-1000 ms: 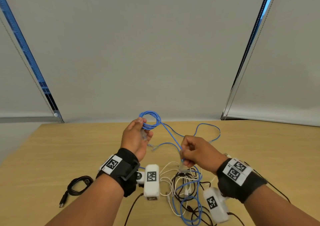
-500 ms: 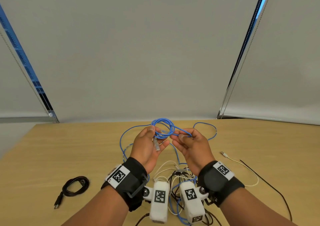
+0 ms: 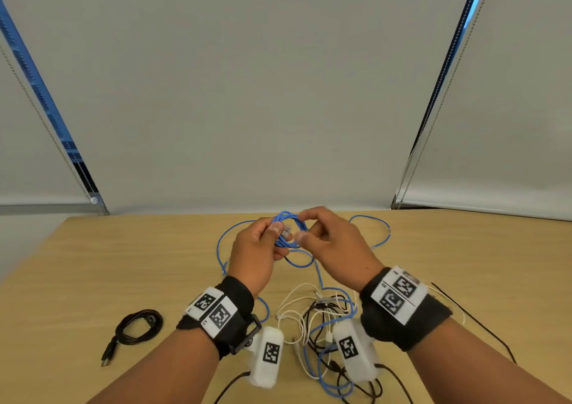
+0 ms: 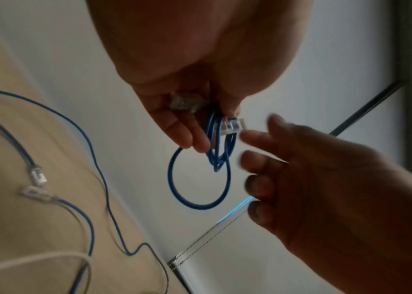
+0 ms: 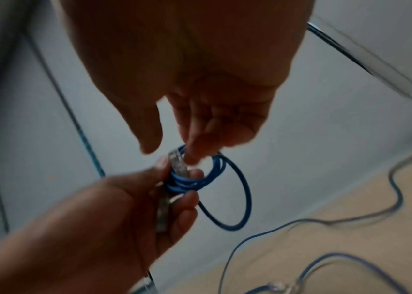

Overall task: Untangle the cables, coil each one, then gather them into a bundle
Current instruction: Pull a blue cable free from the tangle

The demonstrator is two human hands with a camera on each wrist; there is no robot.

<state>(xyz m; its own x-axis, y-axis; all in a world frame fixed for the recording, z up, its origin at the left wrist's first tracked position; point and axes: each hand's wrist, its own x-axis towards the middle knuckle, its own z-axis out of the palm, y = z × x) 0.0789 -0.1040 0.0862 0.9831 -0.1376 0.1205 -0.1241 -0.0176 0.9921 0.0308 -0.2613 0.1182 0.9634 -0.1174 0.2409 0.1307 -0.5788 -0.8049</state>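
Note:
A thin blue network cable is partly wound into a small coil (image 3: 291, 221) (image 4: 199, 206) (image 5: 245, 199) held above the table. My left hand (image 3: 278, 239) (image 4: 194, 129) (image 5: 182, 183) pinches the coil's strands together with a clear plug (image 3: 286, 233) (image 4: 232, 126) (image 5: 178, 163). My right hand (image 3: 305, 227) (image 4: 255, 155) (image 5: 172, 147) hovers palm down beside it, its fingers loosely extended, fingertips at the coil and plug. The rest of the blue cable trails down over the table into a tangle of white, black and blue cables (image 3: 312, 314) near my wrists.
A coiled black USB cable (image 3: 139, 326) lies apart at the left of the wooden table (image 3: 123, 264). A thin black cable (image 3: 473, 320) runs off to the right. Window blinds stand behind the table's far edge.
My right hand came up from the tangle with a length of blue cable, brought it to the coil in my left hand, then turned palm down and loosened its pinch.

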